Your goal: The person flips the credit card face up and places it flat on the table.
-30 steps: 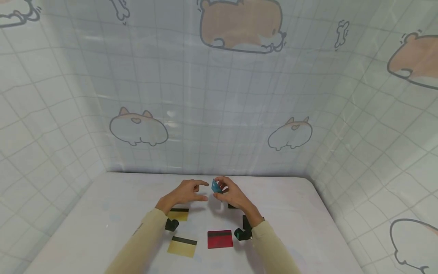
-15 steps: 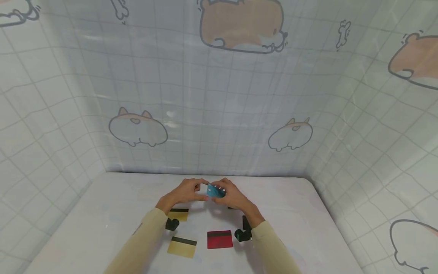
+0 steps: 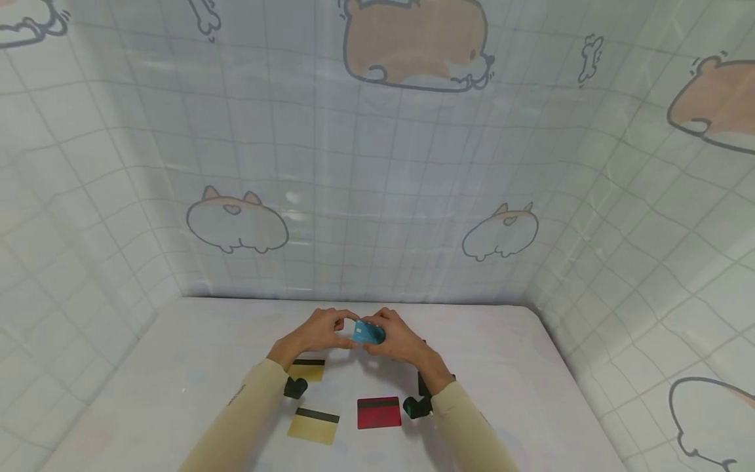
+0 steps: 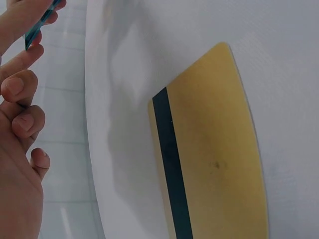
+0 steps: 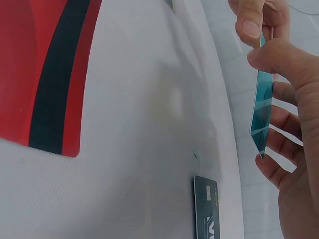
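A blue bank card with a small chip is held up above the far part of the table, tilted. My right hand holds its right side between thumb and fingers. Thumb and index finger of my left hand pinch the left end. In the right wrist view the card is nearly edge-on, the right thumb on one face and fingertips behind. The left wrist view has only a corner of the card at top left, beside curled left fingers.
On the white table lie two gold cards with dark stripes, one partly behind the left wrist, and a red striped card. A black card lies under the right hand. A patterned curtain rises behind the table.
The right hand turns the blue card flat-side toward the head camera and brings it slightly left. The left hand, apart from it a second ago, now pinches its left end.
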A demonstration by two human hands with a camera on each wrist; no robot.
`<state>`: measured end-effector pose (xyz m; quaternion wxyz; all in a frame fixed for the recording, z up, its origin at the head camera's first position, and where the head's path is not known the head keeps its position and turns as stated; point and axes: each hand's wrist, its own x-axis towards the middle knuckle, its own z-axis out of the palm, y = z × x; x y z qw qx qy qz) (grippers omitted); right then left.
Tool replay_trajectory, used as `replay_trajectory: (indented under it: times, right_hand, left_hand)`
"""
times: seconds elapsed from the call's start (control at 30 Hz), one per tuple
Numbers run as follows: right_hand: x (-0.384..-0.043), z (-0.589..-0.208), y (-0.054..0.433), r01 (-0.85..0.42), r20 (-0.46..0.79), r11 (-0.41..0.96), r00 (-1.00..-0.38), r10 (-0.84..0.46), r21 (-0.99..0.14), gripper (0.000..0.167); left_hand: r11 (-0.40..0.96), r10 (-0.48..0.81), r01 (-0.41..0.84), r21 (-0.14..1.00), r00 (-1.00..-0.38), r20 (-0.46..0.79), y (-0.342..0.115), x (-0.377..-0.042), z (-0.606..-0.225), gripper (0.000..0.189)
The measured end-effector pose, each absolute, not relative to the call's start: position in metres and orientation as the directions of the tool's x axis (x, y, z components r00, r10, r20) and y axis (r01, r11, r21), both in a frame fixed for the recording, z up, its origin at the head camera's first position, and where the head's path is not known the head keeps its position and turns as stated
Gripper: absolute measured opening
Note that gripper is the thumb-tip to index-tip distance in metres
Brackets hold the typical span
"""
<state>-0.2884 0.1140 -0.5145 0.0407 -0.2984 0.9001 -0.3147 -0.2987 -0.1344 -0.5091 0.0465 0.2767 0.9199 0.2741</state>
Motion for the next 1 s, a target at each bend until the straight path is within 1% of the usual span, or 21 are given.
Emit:
replay_trajectory:
  times: [0.2,0.63,0.8,1.0]
  right_hand:
    - [-0.286,-0.515,0.114,-0.522,0.112,0.648,-0.819,-0.563,-0.555,0.060]
    - [-0.283,-0.519,0.112,-0.540,0.136,0.691,-0.824,-0.550,-0.481,0.057]
    - [-0.280,-0.518,0.113,-0.521,0.131,0.706,-0.838,-0.530,-0.479,0.059]
    - [-0.275,-0.518,0.114,-0.504,0.124,0.712,-0.848,-0.515,-0.489,0.059]
  left_hand:
    - [0.695,0.532,0.483,0.533,-0.844,0.071,-0.133,-0.297,-0.511,0.064]
    - [0.712,0.531,0.476,0.516,-0.846,0.048,-0.133,-0.292,-0.506,0.059]
    - [0.716,0.516,0.463,0.523,-0.855,0.051,-0.135,-0.289,-0.509,0.058]
    - [0.741,0.487,0.449,0.499,-0.871,0.060,-0.142,-0.289,-0.516,0.056]
